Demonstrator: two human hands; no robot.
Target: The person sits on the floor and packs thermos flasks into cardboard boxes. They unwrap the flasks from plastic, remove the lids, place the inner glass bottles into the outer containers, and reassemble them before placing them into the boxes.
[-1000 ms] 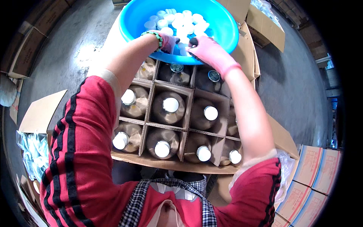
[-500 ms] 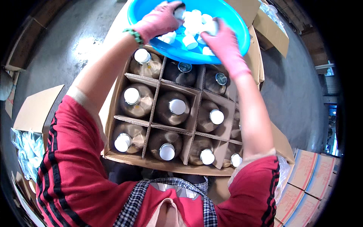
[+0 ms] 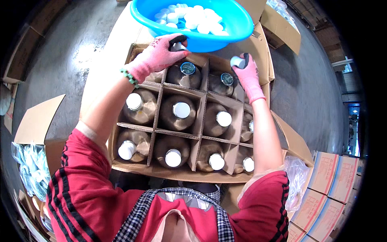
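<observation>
My left hand (image 3: 159, 56), in a pink glove with dark fingertips, pinches a white cap (image 3: 178, 46) just above an open bottle neck (image 3: 188, 68). In my gloved right hand (image 3: 249, 78) is another white cap (image 3: 238, 61), held to the upper right of a second open neck (image 3: 227, 79). Both bottles stand in a divided cardboard box (image 3: 181, 174) among several large bottles topped with white caps, such as the middle one (image 3: 181, 109). My left hand and wrist cover the box's far-left compartment.
Beyond the box's far side is a blue basin (image 3: 201, 43) holding many loose white caps (image 3: 193, 18). An open carton with clear plastic bags (image 3: 34, 165) sits at the left. Stacked cartons (image 3: 322, 181) and a plastic bag (image 3: 295, 181) are at the lower right.
Both hands have come out of the blue basin toward me, each carrying a white cap, and now hover over the far row of bottles. The view has shifted slightly.
</observation>
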